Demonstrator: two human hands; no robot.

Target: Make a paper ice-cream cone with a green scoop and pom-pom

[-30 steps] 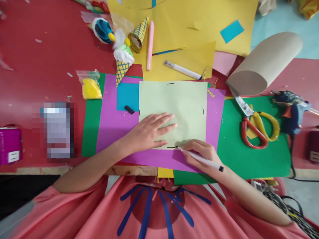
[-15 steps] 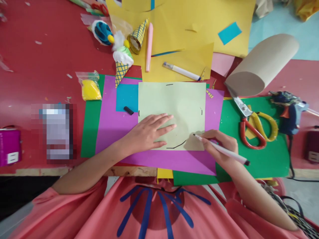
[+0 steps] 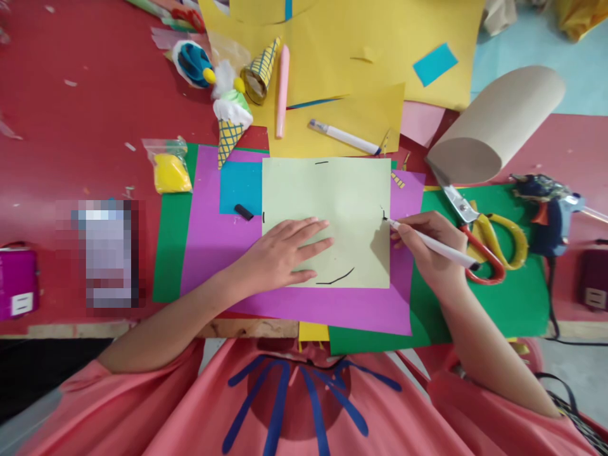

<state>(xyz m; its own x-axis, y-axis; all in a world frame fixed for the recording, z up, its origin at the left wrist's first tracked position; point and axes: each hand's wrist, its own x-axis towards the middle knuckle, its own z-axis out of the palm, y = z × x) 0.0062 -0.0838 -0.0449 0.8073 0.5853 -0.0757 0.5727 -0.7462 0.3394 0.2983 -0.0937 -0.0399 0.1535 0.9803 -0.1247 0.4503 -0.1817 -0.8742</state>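
Observation:
A pale green paper sheet (image 3: pixel 342 190) lies on a purple sheet (image 3: pixel 209 240) in front of me. My left hand (image 3: pixel 280 253) lies flat on the green sheet's lower left part, fingers spread. My right hand (image 3: pixel 427 244) grips a white marker (image 3: pixel 434 246), its tip touching a short black mark at the sheet's right edge. A curved black line (image 3: pixel 336 279) runs along the bottom edge. Small black marks also sit at the top and left edges. A black marker cap (image 3: pixel 244 212) rests on a blue square (image 3: pixel 240 187).
Red-and-yellow scissors (image 3: pixel 484 244) and a blue glue gun (image 3: pixel 546 212) lie on green paper (image 3: pixel 513 304) to the right. A brown paper roll (image 3: pixel 498 123) sits behind them. Paper cones (image 3: pixel 230 123), a pink stick (image 3: pixel 282 88), another pen (image 3: pixel 344 136) and yellow sheets (image 3: pixel 370 38) lie at the back.
My right hand drew a curved line from the bottom-edge mark, then moved up and right with the marker to the right-edge mark. My left hand stayed flat on the sheet.

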